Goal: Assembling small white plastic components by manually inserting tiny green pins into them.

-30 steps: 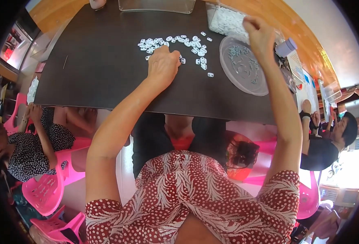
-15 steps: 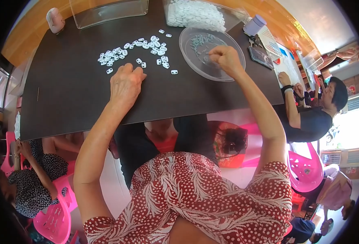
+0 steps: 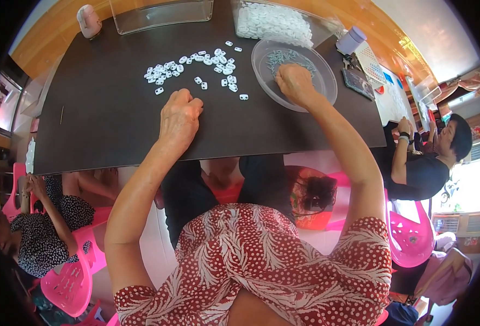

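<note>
My left hand (image 3: 180,119) rests curled on the dark table (image 3: 115,127), just on the near side of several small white plastic pieces (image 3: 217,61), each with two holes. Its fingers are closed, and whatever they hold is hidden under them. Over the round clear plastic dish (image 3: 327,89) on the right is my right hand (image 3: 295,85), fingers bent down and pressed together near a heap of small grey screw-like pins (image 3: 283,56). What those fingertips pinch, if anything, cannot be seen.
Behind the dish stands a clear bin (image 3: 272,22) full of white pieces. A clear empty box (image 3: 164,23) is at the back left, beside a pink object (image 3: 89,22). To the right are a lilac bottle (image 3: 351,39) and a phone (image 3: 358,83). Another person (image 3: 419,168) sits at the right.
My right hand has moved deeper into the dish, toward the pins. The left hand stays curled at nearly the same spot on the table. The whole view has shifted slightly.
</note>
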A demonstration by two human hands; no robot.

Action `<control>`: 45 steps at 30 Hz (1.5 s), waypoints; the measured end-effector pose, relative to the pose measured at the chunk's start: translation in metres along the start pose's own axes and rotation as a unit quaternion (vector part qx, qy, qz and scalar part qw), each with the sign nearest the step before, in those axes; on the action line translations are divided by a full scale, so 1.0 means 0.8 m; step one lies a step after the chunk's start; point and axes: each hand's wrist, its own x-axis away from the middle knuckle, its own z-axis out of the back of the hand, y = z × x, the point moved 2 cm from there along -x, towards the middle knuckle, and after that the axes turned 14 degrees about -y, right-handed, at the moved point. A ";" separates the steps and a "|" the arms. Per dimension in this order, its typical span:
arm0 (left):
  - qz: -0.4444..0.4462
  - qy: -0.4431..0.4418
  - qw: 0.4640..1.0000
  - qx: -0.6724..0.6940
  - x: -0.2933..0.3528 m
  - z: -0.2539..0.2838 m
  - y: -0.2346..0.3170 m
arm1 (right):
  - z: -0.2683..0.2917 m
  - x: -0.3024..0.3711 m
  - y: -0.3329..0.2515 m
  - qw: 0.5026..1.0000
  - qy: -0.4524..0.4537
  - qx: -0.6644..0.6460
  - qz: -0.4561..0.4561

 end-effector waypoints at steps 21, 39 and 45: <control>0.228 0.026 0.735 0.638 0.034 0.025 0.031 | 0.057 0.047 -0.065 0.879 -0.036 -0.475 -0.035; 0.173 0.107 0.737 0.645 0.083 0.042 0.042 | 0.033 0.053 -0.259 0.820 0.007 -0.566 0.085; 0.112 0.037 0.816 0.565 0.088 0.052 0.029 | 0.025 0.056 -0.268 0.780 -0.022 -0.622 0.068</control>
